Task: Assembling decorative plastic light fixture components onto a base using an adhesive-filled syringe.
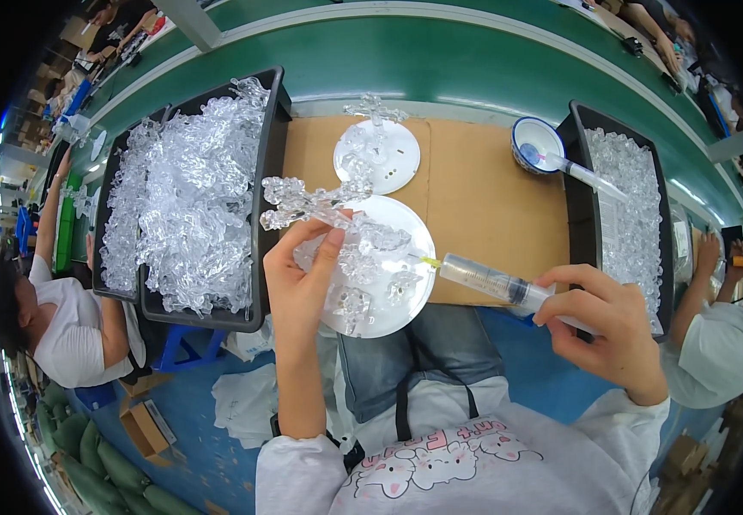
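My left hand (298,275) pinches a clear, faceted branching plastic piece (303,202) between thumb and fingers, above a white round plate (410,311). More clear pieces lie on that plate. In my right hand (607,330) is a clear syringe (483,279), its barrel lying nearly level and pointing left. The syringe's yellow-green needle hub (429,261) is over the plate's right side, close to the clear parts. Whether the thin tip touches one, I cannot tell. Behind stands a second white plate (407,163) with clear pieces on it.
A cardboard sheet (483,223) covers the worktop. Black bins (277,107) heaped with clear parts stand left; another black bin (579,129) stands right. A blue-and-white bowl (524,129) holds a second syringe (593,178) leaning out. Co-workers (79,326) sit at both sides.
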`<state>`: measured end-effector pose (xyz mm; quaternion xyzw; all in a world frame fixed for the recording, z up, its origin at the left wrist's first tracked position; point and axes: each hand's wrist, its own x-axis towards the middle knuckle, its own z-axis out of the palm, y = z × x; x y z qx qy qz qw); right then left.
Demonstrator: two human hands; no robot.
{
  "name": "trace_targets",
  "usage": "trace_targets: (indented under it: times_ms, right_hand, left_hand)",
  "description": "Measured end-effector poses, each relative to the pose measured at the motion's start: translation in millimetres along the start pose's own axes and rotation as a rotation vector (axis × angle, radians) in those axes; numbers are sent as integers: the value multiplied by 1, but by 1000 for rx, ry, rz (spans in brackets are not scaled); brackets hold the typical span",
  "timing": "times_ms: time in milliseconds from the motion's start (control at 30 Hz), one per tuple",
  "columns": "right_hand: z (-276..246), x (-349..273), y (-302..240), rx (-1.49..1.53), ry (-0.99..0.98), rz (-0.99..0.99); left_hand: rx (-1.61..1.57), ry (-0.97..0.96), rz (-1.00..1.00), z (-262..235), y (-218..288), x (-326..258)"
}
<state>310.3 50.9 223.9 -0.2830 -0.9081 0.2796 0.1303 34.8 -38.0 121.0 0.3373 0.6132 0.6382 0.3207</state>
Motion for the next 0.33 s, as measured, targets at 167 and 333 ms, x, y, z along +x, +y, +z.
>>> trace_targets:
  times_ms: [167,333]
  right_hand:
    - [2,-2,5,30,18,-10]
    - [-1,-5,7,32,-1,5]
  left_hand:
    - [1,-5,6,4,3,0]
    - [64,-21,-1,6,6,0]
